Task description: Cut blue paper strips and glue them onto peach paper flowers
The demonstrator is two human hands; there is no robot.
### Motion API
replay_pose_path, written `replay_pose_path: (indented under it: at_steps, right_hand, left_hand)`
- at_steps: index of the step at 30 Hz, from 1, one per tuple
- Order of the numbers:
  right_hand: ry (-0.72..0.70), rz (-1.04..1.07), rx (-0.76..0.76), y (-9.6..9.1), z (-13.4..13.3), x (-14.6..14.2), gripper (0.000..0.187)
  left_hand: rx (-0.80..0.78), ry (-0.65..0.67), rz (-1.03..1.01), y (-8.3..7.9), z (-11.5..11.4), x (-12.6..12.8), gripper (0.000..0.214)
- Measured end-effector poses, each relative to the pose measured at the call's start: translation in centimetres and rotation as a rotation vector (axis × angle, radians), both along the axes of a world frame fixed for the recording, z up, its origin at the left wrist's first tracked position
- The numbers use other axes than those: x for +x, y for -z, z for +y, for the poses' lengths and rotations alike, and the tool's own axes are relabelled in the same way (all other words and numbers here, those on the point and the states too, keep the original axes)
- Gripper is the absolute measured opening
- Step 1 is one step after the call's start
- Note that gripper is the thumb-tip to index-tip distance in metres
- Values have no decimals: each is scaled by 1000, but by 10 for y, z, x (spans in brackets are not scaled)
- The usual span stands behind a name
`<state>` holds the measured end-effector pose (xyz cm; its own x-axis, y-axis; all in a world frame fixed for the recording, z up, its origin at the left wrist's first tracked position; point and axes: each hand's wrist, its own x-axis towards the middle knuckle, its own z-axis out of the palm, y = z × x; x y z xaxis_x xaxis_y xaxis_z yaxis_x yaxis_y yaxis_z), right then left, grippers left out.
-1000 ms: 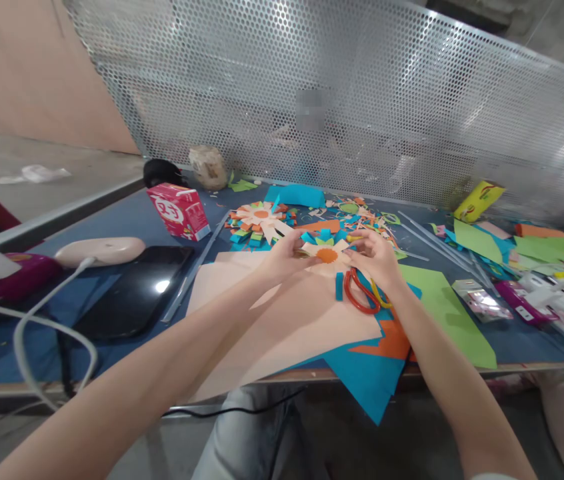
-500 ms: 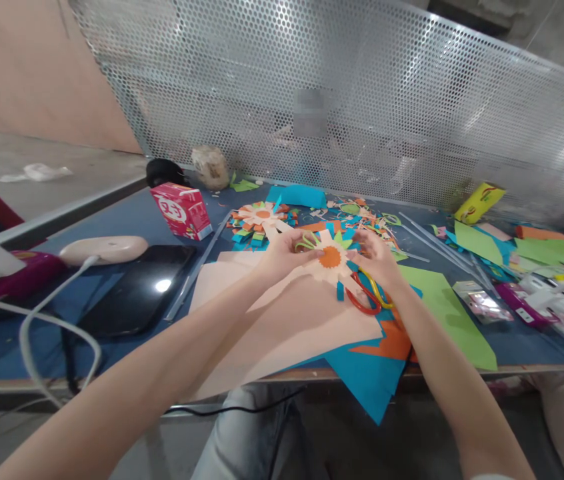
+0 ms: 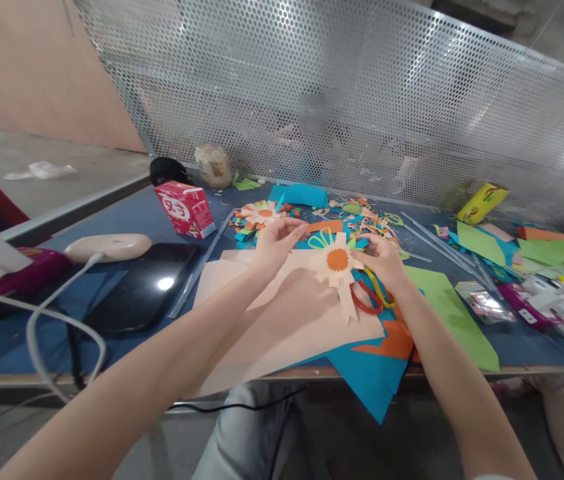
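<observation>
Lying tilted above the peach paper sheet [image 3: 282,320] at the middle of the table [image 3: 127,220], the paper flower [image 3: 338,264] with its orange centre is pinched at its right edge by the right hand [image 3: 381,261]. The left hand [image 3: 275,243] hovers just left of it, fingers loosely curled, holding nothing. Red-handled scissors [image 3: 369,300] lie beside the right hand; a red carton [image 3: 185,209] stands well to the left.

A single head-worn camera looks forward and steeply down from above the person's lap, close over the near edge of the blue table [image 3: 127,220]. It faces the perforated metal screen [image 3: 362,100] at twelve o'clock; both forearms enter from six o'clock. No second view overlaps.
</observation>
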<state>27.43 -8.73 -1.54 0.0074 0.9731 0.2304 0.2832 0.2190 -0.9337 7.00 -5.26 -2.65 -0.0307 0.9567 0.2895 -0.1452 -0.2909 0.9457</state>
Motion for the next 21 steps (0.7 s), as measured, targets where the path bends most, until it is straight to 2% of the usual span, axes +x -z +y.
replay_pose_path:
  at_steps: [3,7,11,15,21]
  right_hand:
    - [67,42,-10,1,2,3,36]
    - [131,183,-26,2,6,7,33]
    - [127,329,-52,3,7,9,35]
    - [117,397,-77,1,6,5,38]
    - [81,430,-99,-1,3,0,39]
  left_hand:
    - [-2,-42,-5,1,4,-3,20]
    - [-75,42,121,-1,2,-2,18]
    - [-92,186,225,2,-5,3,29]
    - [-131,308,244,6,-9,9,38]
    - [-154,316,178,4,-11,10,34]
